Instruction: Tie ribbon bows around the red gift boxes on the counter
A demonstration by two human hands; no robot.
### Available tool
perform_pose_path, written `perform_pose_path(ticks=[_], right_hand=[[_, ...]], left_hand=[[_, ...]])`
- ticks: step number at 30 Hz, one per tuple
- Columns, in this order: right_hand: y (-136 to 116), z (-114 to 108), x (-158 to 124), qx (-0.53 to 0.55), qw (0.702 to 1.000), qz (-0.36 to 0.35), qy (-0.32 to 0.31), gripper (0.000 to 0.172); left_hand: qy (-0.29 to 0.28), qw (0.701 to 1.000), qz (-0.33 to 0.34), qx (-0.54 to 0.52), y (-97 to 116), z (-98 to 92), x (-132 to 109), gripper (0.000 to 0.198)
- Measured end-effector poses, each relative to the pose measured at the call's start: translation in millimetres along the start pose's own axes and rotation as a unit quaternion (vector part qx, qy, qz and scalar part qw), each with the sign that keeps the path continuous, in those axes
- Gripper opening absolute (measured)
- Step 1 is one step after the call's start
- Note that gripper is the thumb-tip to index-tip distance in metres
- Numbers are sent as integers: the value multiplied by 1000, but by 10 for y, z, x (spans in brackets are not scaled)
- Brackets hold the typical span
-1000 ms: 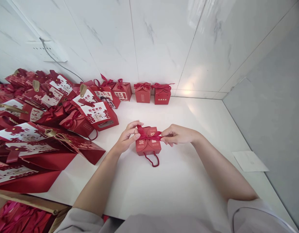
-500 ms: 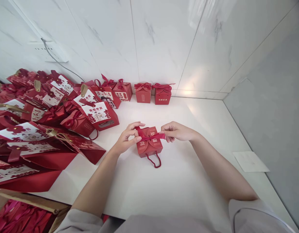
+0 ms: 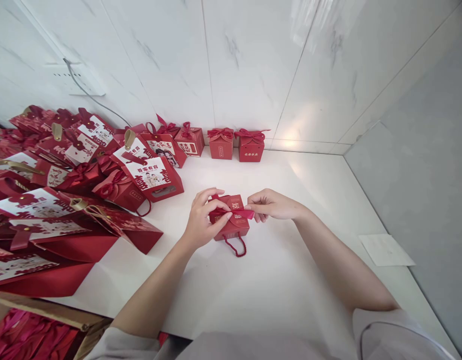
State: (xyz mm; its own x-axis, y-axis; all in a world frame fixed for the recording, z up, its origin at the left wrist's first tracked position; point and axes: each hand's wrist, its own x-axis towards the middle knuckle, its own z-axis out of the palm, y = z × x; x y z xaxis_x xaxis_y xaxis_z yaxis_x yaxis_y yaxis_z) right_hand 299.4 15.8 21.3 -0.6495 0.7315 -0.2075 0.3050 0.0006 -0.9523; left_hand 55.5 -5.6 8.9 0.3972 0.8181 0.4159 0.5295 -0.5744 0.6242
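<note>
Little red box [image 3: 235, 228] in the middle of the white counter [image 3: 253, 295], sitting flat. Red string loop [image 3: 236, 248] hanging out at its near side, lying on the counter. Red ribbon [image 3: 241, 213] stretched across the top of the box.

Left hand [image 3: 203, 220] curled over the left side of the box and touching it. Thumb and first finger closed on the ribbon, close to the middle of the lid. Other fingers bent over the far top edge of the box.

Right hand [image 3: 270, 205] just beside the box on the right, not resting on it. Thumb and fingers shut in a small pinch on the right end of the ribbon, holding it out flat to the side. Both arms bare, with grey sleeves low at the near edge.

Far back, against the white wall [image 3: 253, 65], a row of small red boxes with bows [image 3: 235, 143] on top, standing side by side, well apart from the hands. To the left, a big heap of red bags [image 3: 65, 200] with white pictures and gold tabs, some lying flat, some leaning on each other. Nearest bag close to the left hand but not touching it.

White sheet of paper [image 3: 385, 249] lying flat on the right, near the grey wall. Brown carton [image 3: 39, 330] with red ribbons inside at the bottom left corner, below the counter edge.
</note>
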Motion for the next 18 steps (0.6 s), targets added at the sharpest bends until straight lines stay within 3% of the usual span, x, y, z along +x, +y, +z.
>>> perform_pose_path(ticks=[9,14,16,18], right_hand=[[67,-15,41,-28,999,0,45,29],[86,-67,31,-45,997,10,60,35],[69,-73,20,-58,993,0,108,36],[38,-59,7,-70,982,-37,170,38]], left_hand=[[-72,996,-42,-21,-84,9,21,4],[-88,994,-51,-31,-82,-35,25,3],[-107,991,-51,-57,-122,-99,31,8],[-133,985,-52,-92,-194,-176,39,29]])
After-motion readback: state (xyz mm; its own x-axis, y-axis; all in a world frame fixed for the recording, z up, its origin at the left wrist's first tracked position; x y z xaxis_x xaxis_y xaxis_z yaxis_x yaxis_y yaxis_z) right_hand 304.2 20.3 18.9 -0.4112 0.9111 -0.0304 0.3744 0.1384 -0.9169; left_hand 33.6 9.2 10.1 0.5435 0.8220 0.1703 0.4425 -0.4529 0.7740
